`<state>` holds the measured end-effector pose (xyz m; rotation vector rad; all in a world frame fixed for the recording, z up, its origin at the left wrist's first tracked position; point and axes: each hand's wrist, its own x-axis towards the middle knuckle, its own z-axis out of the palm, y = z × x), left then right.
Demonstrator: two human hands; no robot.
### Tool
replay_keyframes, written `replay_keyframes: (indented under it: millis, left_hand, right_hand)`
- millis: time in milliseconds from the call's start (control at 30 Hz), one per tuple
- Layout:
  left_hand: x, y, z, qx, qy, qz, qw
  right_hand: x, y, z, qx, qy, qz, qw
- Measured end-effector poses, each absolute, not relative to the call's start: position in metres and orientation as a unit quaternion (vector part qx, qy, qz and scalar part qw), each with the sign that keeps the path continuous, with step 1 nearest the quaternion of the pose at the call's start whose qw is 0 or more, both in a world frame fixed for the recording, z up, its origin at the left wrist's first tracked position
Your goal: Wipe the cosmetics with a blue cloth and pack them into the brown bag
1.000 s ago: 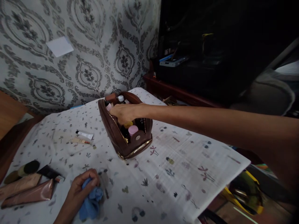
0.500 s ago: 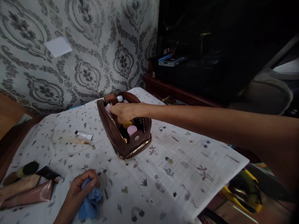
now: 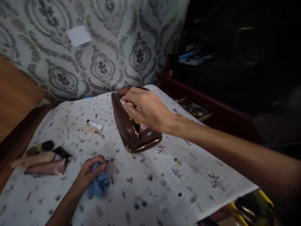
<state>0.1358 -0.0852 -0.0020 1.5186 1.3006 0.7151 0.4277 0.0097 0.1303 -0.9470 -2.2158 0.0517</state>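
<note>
My left hand (image 3: 94,169) is closed around a crumpled blue cloth (image 3: 100,184) on the patterned tablecloth. A brown zippered cosmetic bag (image 3: 128,131) stands unzipped at the middle of the table. Over its opening reaches my right hand (image 3: 150,108), thumb and fingers apart, the tips by a pale pink item (image 3: 127,103) at the bag's left inner side. Whether they touch it, I cannot tell. Most of the bag's contents are hidden under this hand; part of a pink lid (image 3: 143,126) shows near the front.
Left of the bag lie a small white tube (image 3: 95,125) and a beige tube (image 3: 90,129). Farther left are a rose-pink tube (image 3: 47,168), a beige tube, a black tube (image 3: 62,153) and dark round-ended items. An open drawer (image 3: 197,111) sits behind the table's right side.
The view has shifted, so the table appears farther right and higher. My right hand has risen from inside the bag and its fingers have spread. My left hand still grips the blue cloth.
</note>
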Motion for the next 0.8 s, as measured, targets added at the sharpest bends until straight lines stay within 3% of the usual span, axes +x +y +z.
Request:
replay_keyframes:
  millis: [200,300,400,500,567,633,700,800]
  left_hand:
    - [0.146,-0.088,0.004,0.574,0.554,0.324,0.509]
    - [0.139,-0.084,0.009,0.574,0.57,0.357,0.467]
    - [0.107,-0.067,0.024,0.614,0.601,0.369,0.354]
    - [0.047,-0.038,0.044,0.621,0.673,0.368,0.162]
    - [0.003,-0.019,0.055,0.589,0.75,0.301,0.002]
    - [-0.035,-0.005,0.059,0.537,0.817,0.191,-0.088]
    - [-0.061,0.002,0.057,0.492,0.862,0.089,-0.082]
    - [-0.078,0.006,0.047,0.482,0.874,0.046,-0.043]
  right_hand:
    - [0.39,-0.051,0.071,-0.177,-0.899,0.05,0.397]
    - [0.366,-0.062,0.037,-0.176,-0.901,0.124,0.376]
    - [0.344,-0.064,0.013,-0.214,-0.885,0.231,0.344]
    - [0.33,-0.064,0.002,-0.253,-0.864,0.316,0.298]
    - [0.323,-0.065,-0.002,-0.274,-0.855,0.342,0.278]
    - [0.318,-0.067,-0.006,-0.286,-0.847,0.362,0.265]
    - [0.314,-0.068,-0.01,-0.294,-0.839,0.38,0.257]
    - [0.312,-0.068,-0.017,-0.308,-0.82,0.403,0.265]
